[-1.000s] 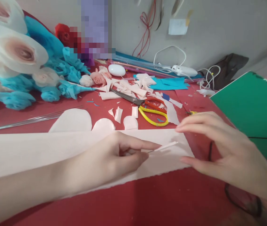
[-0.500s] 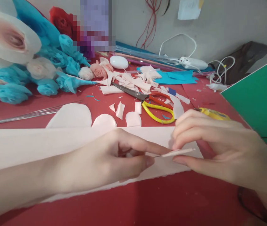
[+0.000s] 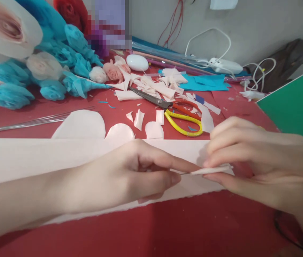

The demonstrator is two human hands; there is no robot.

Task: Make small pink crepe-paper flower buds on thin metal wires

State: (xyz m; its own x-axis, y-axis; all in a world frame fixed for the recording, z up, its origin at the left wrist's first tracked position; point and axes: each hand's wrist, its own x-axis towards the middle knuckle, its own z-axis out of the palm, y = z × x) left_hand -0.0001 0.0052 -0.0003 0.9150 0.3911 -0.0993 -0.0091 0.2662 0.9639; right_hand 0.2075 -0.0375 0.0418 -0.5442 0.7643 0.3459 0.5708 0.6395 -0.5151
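Observation:
My left hand (image 3: pixel 138 171) pinches a thin wire (image 3: pixel 185 174) between thumb and index finger, the index fingertip reaching along to the paper. At the wire's far end is a narrow pale pink paper piece (image 3: pixel 218 169), seen almost edge-on. My right hand (image 3: pixel 258 157) holds that piece between its thumb below and its fingertips above. Under both hands lies a long pale pink paper sheet (image 3: pixel 20 153) on the red table. Behind the sheet rest rounded pale pink cutouts, among them a large petal shape (image 3: pixel 82 125).
Scissors (image 3: pixel 164 104) with red and yellow handles lie behind the sheet, among paper scraps (image 3: pixel 157 87). Several thin wires (image 3: pixel 34 122) are at left, below blue and pale paper flowers (image 3: pixel 9 95). A green board (image 3: pixel 298 103) stands right. A white power strip (image 3: pixel 226 66) lies at the back.
The view has shifted slightly, and most things appear higher in it. My right thumb has closed up against the underside of the paper piece. The left pinch on the wire is unchanged.

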